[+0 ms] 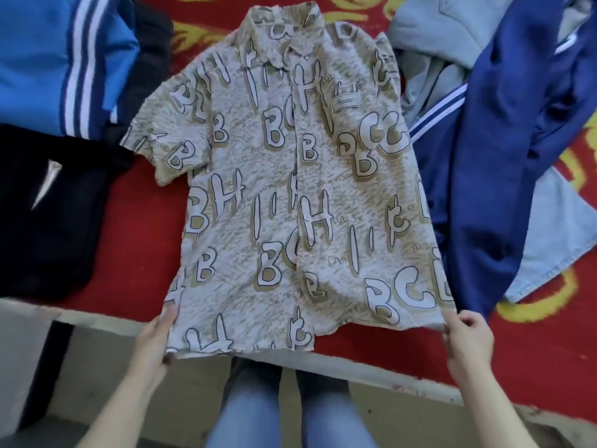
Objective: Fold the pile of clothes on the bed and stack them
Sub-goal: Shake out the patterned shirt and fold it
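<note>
A beige short-sleeved shirt [284, 176] printed with big white letters lies spread flat, front up, on the red bed cover [139, 227], collar at the far end. Its hem hangs over the bed's near edge. My left hand [155, 337] holds the hem's left corner and my right hand [465, 341] pinches the hem's right corner. To the right lies the unfolded pile: a dark blue jacket [504, 156] with white stripes over a pale blue denim garment [549, 234] and a grey garment [433, 30].
At the left sit a folded bright blue garment [48, 59] with white stripes and a folded black garment [48, 215] with a white mark. The bed's pale front edge [371, 376] runs across below the shirt; my legs in blue jeans stand against it.
</note>
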### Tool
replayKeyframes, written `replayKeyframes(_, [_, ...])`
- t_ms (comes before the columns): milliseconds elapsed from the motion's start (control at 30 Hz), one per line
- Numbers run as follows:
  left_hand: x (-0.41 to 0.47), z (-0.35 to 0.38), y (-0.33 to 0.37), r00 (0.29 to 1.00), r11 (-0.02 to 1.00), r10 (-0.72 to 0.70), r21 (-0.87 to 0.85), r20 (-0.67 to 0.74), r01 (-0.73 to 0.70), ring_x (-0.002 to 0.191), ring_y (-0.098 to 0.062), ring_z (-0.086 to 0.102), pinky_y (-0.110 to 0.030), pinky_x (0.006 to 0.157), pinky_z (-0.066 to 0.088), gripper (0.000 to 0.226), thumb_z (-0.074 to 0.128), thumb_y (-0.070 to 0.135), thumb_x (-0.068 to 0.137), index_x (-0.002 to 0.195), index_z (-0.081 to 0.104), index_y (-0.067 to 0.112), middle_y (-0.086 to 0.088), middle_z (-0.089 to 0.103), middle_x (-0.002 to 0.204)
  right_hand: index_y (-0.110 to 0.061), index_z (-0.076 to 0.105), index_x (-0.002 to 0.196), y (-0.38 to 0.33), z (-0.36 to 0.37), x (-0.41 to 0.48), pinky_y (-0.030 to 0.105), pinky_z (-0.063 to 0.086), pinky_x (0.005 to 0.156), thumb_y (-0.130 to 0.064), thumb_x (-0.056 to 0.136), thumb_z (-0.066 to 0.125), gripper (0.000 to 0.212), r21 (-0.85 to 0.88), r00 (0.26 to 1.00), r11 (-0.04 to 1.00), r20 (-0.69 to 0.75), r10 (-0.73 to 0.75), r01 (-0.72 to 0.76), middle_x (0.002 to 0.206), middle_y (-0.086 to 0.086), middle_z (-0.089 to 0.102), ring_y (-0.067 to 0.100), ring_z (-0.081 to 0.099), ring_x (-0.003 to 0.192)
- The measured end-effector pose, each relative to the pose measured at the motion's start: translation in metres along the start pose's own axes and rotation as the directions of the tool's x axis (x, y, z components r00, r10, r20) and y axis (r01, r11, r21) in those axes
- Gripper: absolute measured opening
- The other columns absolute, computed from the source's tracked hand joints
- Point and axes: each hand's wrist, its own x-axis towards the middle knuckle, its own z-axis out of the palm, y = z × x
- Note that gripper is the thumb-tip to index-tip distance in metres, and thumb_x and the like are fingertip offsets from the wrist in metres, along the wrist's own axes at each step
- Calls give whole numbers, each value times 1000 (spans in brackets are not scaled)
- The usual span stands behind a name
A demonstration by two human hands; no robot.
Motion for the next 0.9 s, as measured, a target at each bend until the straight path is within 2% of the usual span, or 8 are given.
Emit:
replayKeyframes(133, [-5,-20,-2,994,993,-87,86,69,81,79,-13,68,-27,82,54,17,50,8,92,106,59,4,-6,72,96,-18,40,63,7,-17,-3,10,30,41,-3,79,58,29,-151,978,977,-122,-172,153,61,0,40,12,41,56])
replayKeyframes(200, [-11,-31,-12,992,961,-127,244,-25,129,61,-7,65,-16,64,52,7,54,-2,88,93,59,1,-3,71,72,-15,42,64,21,-29,-3,20,37,53,-4,78,58,24,-348,981,932,-118,-153,103,63,5,44,23,43,66])
replayKeyframes(267, [-12,-38,-23,980,896,-150,402,-129,190,53,-14,62,-23,47,47,10,56,-9,86,96,58,-6,-7,66,69,-8,49,72,37,-36,-5,34,38,67,-4,81,61,15,-591,996,806,-50,-72,28,74,16,55,31,49,75])
replayKeyframes(367, [2,-37,-20,975,800,-123,563,-184,207,101,-32,58,-30,73,42,43,66,-2,81,121,48,-1,-25,56,119,-5,62,93,42,-28,-8,43,40,86,-16,80,68,19,-778,998,626,15,-60,49,103,29,59,43,52,100])
replayKeyframes(433, [19,-31,-16,982,680,-6,720,-189,143,123,-39,42,-39,99,35,74,72,18,72,136,37,8,-22,45,134,-3,62,105,27,-10,-11,44,37,92,-21,85,64,28,-781,992,619,0,-130,81,116,30,51,44,44,111])
replayKeyframes(467, [22,-24,-9,977,614,92,783,-192,96,128,-40,36,-45,106,31,75,70,22,74,139,34,12,-22,40,138,-4,61,108,17,1,-12,44,36,94,-21,86,60,27,-784,984,609,10,-180,120,121,28,48,43,41,113])
replayKeyframes(633, [23,45,39,915,414,403,893,-7,-176,131,-34,25,-47,104,29,57,57,20,88,140,35,13,-14,28,146,-2,58,115,-40,66,-9,41,29,97,-12,87,55,30,-711,895,572,190,-403,409,129,24,44,39,36,119])
replayKeyframes(900, [45,124,97,863,333,403,829,305,-449,136,-27,17,-42,109,22,58,51,21,92,144,26,16,-11,21,148,-9,46,127,-133,155,27,46,34,97,-30,89,53,44,-637,835,565,258,-485,525,132,15,45,35,39,122])
